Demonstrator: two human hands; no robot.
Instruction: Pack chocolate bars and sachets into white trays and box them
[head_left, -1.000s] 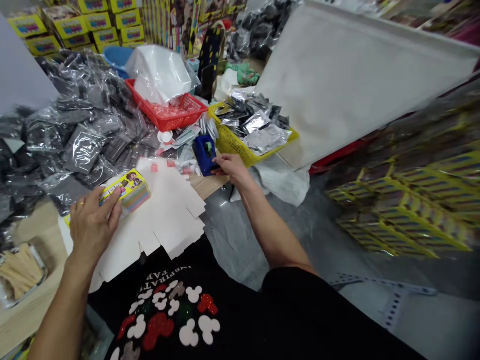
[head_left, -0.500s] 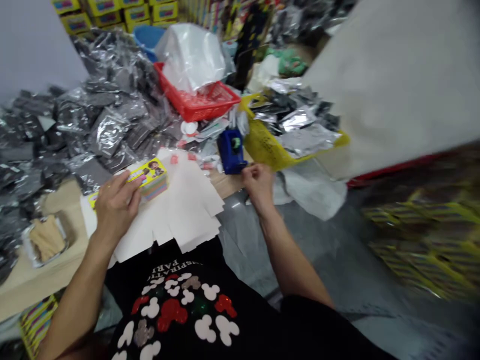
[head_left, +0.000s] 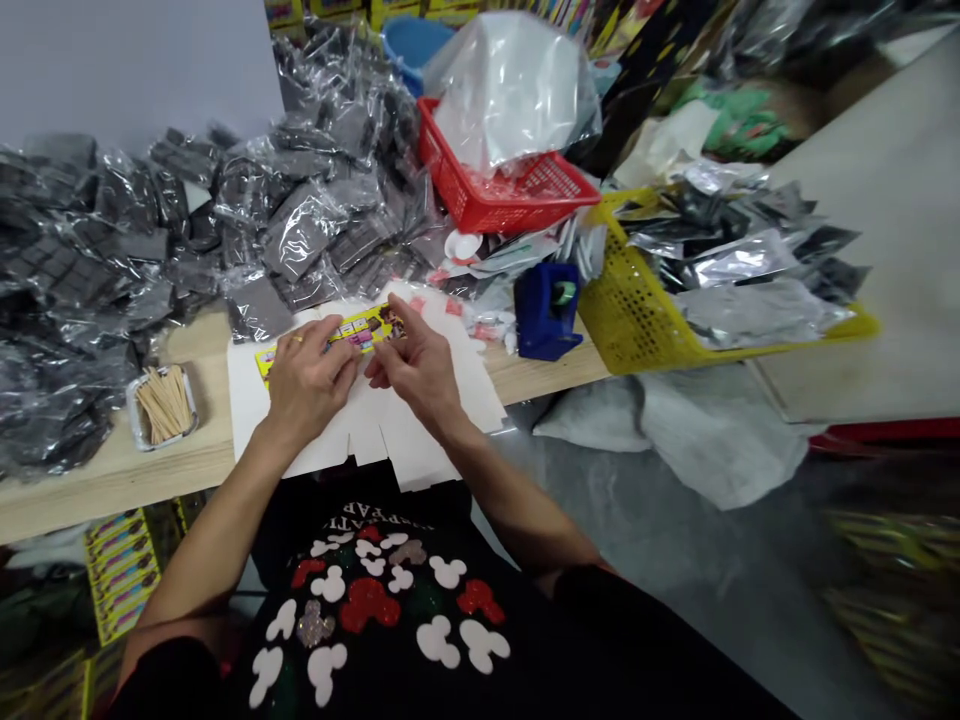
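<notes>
A narrow yellow printed box lies on a stack of white sheets at the table's front edge. My left hand is closed over the left and middle part of the box. At the box's right end, my right hand grips with the index finger stretched along the end and the other fingers curled. Whether a strip of tape is between the right fingers cannot be made out. To the right of the sheets stands a blue tape dispenser, apart from both hands.
Grey pieces in clear bags are heaped at the back left. A red basket holds a clear plastic bag; a yellow basket holds silvery packets. Wooden sticks fill a small tray at left. A blue tub stands behind.
My right hand has moved left from the tape dispenser to the right end of the box. My left hand stays on the box. The view has shifted left.
</notes>
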